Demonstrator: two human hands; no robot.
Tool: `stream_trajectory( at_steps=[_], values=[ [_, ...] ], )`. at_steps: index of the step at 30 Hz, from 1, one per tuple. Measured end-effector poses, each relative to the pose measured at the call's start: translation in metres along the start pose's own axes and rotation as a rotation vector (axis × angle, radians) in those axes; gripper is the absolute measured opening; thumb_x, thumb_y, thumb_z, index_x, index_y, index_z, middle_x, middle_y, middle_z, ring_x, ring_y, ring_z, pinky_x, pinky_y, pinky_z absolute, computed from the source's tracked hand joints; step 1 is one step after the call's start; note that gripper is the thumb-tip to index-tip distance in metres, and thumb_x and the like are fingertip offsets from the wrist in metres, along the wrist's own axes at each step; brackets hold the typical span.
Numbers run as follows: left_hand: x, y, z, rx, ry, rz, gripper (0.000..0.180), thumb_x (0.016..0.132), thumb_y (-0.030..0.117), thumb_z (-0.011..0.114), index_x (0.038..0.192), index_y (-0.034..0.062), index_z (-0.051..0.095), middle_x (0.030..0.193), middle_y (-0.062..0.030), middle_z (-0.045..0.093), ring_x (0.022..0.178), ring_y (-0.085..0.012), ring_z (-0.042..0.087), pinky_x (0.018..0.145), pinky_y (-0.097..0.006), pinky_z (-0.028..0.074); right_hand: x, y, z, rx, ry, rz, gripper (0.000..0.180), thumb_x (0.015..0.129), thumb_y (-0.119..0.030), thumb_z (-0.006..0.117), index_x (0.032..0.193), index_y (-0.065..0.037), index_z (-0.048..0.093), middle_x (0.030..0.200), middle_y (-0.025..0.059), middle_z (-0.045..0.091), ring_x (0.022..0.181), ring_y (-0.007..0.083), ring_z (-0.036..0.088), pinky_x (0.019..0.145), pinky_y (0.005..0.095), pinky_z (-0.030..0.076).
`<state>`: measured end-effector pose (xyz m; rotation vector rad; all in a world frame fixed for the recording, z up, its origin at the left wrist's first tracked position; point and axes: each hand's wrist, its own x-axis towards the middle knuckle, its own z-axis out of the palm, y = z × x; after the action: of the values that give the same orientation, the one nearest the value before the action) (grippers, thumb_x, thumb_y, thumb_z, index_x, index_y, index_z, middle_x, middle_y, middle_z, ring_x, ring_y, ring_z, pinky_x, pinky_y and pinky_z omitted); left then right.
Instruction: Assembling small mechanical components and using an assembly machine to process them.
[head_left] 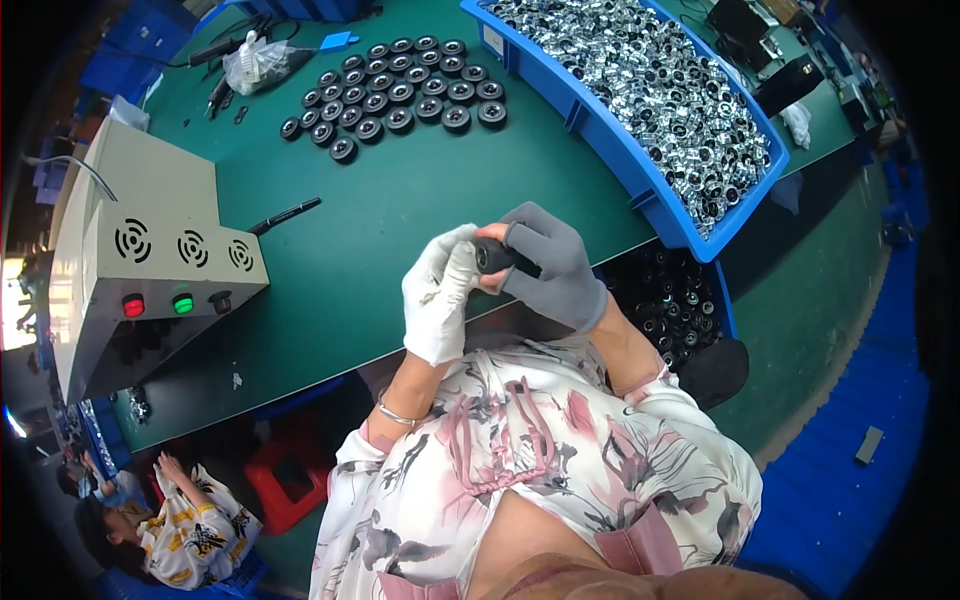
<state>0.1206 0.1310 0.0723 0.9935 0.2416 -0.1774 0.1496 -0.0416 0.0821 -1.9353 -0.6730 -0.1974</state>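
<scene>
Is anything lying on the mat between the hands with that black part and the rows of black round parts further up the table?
Nothing visible does. The left hand and right hand hold the black part over the table edge; bare green mat runs up to the rows of black round parts.

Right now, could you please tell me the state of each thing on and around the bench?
Left hand: white glove, closed on the black part.
Right hand: grey glove, gripping the same part.
Blue bin: heaped with silvery parts.
Black round parts: laid in rows on the table.
Beige machine: red and green buttons showing.
</scene>
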Motion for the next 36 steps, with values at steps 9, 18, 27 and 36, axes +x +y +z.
stream_trajectory(
  at_steps=[9,18,27,36],
  values=[
    [0.002,0.004,0.0,-0.037,-0.113,-0.098,0.039,0.097,0.017,0.067,0.126,-0.008,0.059,0.113,-0.0115,0.066,0.096,-0.0167,0.065,0.088,-0.028,0.053,0.004,-0.005,0.008,-0.086,0.126,-0.067,0.041,0.068,-0.013,0.082,0.105,-0.004,0.07,0.094,0.0102,0.059,0.081,0.0245,0.058,0.065,0.0335,0.048],
    [0.005,0.007,-0.004,-0.171,-0.278,-0.16,0.045,0.099,0.035,0.062,0.119,-0.0058,0.061,0.108,-0.0126,0.066,0.103,-0.0221,0.063,0.094,-0.036,0.05,0.014,-0.008,0.003,-0.267,0.112,-0.168,0.041,0.065,-0.02,0.084,0.1,-0.005,0.07,0.095,0.0094,0.059,0.085,0.0265,0.056,0.068,0.0363,0.048],
    [0.003,-0.002,-0.004,-0.297,-0.283,-0.246,0.054,0.096,0.044,0.064,0.122,-0.0019,0.057,0.11,-0.0129,0.063,0.102,-0.0245,0.061,0.094,-0.038,0.049,0.015,-0.007,0.002,-0.27,0.112,-0.205,0.041,0.063,-0.018,0.081,0.099,-0.005,0.07,0.094,0.0088,0.06,0.086,0.0273,0.057,0.072,0.0377,0.047],
    [0.0,-0.005,0.003,-0.454,-0.172,-0.337,0.055,0.094,0.045,0.066,0.128,0.0034,0.054,0.115,-0.0113,0.061,0.105,-0.0248,0.058,0.098,-0.04,0.048,0.015,-0.007,0.003,-0.257,0.112,-0.207,0.038,0.064,-0.019,0.081,0.097,-0.005,0.069,0.094,0.009,0.06,0.087,0.0287,0.057,0.075,0.0386,0.047]
  ],
)
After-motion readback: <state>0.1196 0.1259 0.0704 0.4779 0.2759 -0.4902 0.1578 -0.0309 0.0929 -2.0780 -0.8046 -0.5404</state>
